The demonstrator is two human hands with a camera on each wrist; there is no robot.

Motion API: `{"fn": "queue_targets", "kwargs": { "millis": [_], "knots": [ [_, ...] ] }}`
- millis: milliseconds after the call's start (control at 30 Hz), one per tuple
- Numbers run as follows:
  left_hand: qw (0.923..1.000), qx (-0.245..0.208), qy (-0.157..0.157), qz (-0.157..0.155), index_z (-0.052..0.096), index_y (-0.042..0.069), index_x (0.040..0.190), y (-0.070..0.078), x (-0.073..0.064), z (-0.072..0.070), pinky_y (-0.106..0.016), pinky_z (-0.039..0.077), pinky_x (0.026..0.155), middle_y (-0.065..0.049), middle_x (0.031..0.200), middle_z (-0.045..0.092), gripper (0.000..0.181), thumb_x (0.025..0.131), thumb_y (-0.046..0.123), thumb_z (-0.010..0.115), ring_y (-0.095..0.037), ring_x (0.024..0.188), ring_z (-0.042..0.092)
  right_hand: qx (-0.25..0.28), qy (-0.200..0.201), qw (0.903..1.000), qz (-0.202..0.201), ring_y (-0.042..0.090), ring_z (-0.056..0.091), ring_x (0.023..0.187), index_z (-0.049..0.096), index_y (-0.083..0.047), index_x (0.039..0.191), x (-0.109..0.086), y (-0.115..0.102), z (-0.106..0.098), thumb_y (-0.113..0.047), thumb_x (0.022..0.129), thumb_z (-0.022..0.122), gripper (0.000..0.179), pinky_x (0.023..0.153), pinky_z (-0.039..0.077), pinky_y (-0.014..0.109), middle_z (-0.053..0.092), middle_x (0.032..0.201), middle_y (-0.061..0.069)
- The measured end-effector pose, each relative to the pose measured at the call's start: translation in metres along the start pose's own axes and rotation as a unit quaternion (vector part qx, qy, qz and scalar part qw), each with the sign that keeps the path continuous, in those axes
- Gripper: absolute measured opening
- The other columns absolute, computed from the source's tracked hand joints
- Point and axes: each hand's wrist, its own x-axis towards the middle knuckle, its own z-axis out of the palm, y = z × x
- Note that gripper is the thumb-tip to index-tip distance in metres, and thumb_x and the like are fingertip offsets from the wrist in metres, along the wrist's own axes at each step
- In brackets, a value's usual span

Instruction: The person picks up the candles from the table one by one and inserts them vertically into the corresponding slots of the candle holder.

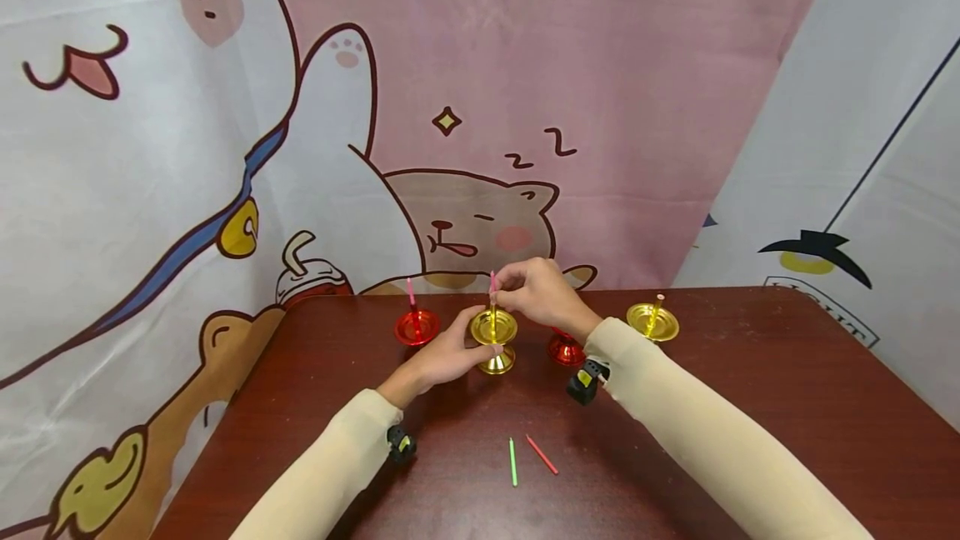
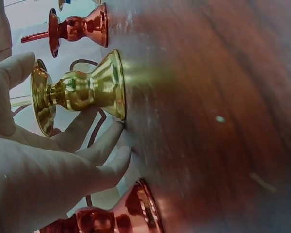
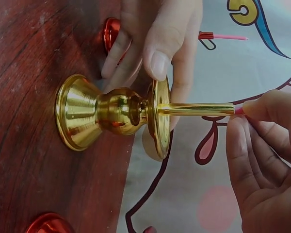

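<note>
A shiny gold candle holder (image 1: pixel 497 359) stands upright on the table, with a round dish and a narrow tube above its base. My left hand (image 1: pixel 450 354) grips it by the dish, thumb on the rim in the right wrist view and fingers around the far side. Above the dish, my right hand (image 1: pixel 536 290) pinches a thin pink candle (image 1: pixel 492 277) between thumb and fingertips. In the right wrist view, the lower end of that pink candle (image 3: pixel 238 110) meets the mouth of the gold tube; how deep it sits is hidden.
Left of the hands stands a red candle holder (image 1: pixel 417 328) bearing a pink candle (image 1: pixel 411 292). Another red holder (image 1: pixel 566 350) is partly hidden by my right hand. Farther right is a second gold holder (image 1: pixel 652 323). Nearer me lie a green candle (image 1: pixel 513 462) and a red candle (image 1: pixel 542 455).
</note>
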Motion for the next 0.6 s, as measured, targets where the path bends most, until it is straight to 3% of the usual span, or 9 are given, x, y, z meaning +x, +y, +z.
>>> {"fn": "queue_targets", "kwargs": {
  "millis": [300, 600],
  "knots": [
    [0.9991, 0.039, 0.008, -0.01, 0.033, 0.009, 0.167, 0.0059, 0.0019, 0.0011, -0.058, 0.048, 0.117, -0.019, 0.146, 0.063, 0.083, 0.102, 0.032, 0.079, -0.036, 0.13, 0.066, -0.029, 0.01, 0.9994, -0.019, 0.01, 0.07, 0.075, 0.081, -0.009, 0.089, -0.0004, -0.0027, -0.0007, -0.005, 0.091, 0.083, 0.005, 0.071, 0.056, 0.028, 0.078, 0.082, -0.005],
    [0.9993, 0.031, 0.019, -0.009, 0.037, 0.009, 0.163, 0.004, 0.0023, 0.0046, -0.059, 0.045, 0.118, -0.018, 0.143, 0.064, 0.077, 0.102, 0.03, 0.079, -0.036, 0.133, 0.064, -0.024, 0.009, 0.9995, -0.02, 0.01, 0.068, 0.074, 0.082, -0.01, 0.088, -0.0022, -0.0027, -0.0013, -0.004, 0.091, 0.083, 0.006, 0.068, 0.053, 0.027, 0.078, 0.081, -0.005]
  ]
}}
